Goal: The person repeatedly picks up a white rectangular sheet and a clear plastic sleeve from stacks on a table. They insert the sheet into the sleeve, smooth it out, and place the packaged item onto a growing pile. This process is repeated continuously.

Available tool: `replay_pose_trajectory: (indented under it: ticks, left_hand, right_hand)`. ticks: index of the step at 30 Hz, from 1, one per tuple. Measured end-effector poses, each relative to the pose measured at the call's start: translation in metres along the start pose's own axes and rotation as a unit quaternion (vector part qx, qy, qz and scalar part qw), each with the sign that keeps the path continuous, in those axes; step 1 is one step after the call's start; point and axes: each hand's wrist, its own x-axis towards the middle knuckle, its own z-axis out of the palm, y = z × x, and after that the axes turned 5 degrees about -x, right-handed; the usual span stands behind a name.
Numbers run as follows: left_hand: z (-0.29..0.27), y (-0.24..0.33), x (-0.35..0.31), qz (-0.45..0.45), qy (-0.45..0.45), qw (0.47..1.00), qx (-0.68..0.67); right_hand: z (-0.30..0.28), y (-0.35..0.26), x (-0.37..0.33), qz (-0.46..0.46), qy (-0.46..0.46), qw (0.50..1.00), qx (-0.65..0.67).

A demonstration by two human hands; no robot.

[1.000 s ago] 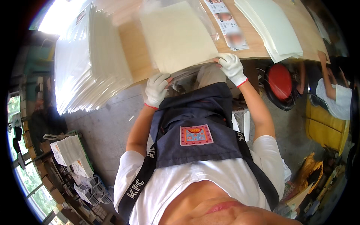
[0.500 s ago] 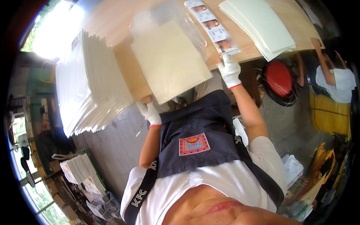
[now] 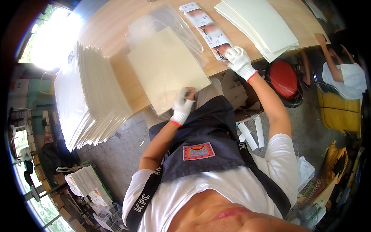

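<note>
A cream sheet of board (image 3: 166, 65) lies at the table's front edge, on top of clear plastic sleeves (image 3: 145, 29). My left hand (image 3: 183, 105), in a white glove with bare fingertips, hovers over the sheet's near edge. Its fingers are bent and smeared by motion, so their grip is unclear. My right hand (image 3: 240, 62), gloved the same way, has its fingers closed at the near end of a row of printed cards (image 3: 210, 31) with pictures on them. How many cards it pinches is hidden.
A tall stack of plastic-sleeved sheets (image 3: 92, 96) stands on the left of the wooden table (image 3: 112, 33). White sheets (image 3: 262, 27) lie fanned at right. Beyond the edge are a red stool (image 3: 284, 79) and another person's arm (image 3: 334, 67). Paper strips (image 3: 247, 135) lie on the floor.
My left hand has moved right, from the sheet's left corner to its near edge. My right hand has shifted onto the near end of the cards, fingers now curled over them.
</note>
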Motion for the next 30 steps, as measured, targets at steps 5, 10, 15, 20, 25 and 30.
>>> replay_pose_trajectory:
  ticks: [5, 10, 15, 20, 25, 30]
  left_hand:
    - [0.048, 0.019, 0.043, 0.007, -0.096, 0.994, -0.053]
    - [0.067, 0.016, 0.074, -0.107, -0.099, 0.972, -0.182]
    - [0.079, 0.026, 0.093, -0.226, -0.073, 0.935, -0.264]
    - [0.085, 0.021, 0.105, -0.261, -0.049, 0.914, -0.306]
    - [0.092, 0.017, 0.107, -0.279, 0.012, 0.903, -0.326]
    - [0.094, 0.011, 0.111, -0.251, -0.018, 0.896, -0.367]
  right_hand:
    - [0.003, 0.000, 0.015, -0.025, 0.168, 0.985, -0.031]
    - [0.011, 0.002, 0.021, -0.094, 0.233, 0.968, 0.022]
    - [0.032, 0.000, 0.025, -0.071, 0.316, 0.944, 0.070]
    - [0.016, -0.011, 0.012, -0.107, 0.370, 0.917, 0.102]
    - [0.004, -0.019, 0.000, -0.097, 0.370, 0.916, 0.124]
    - [0.007, -0.021, -0.005, -0.061, 0.323, 0.930, 0.164]
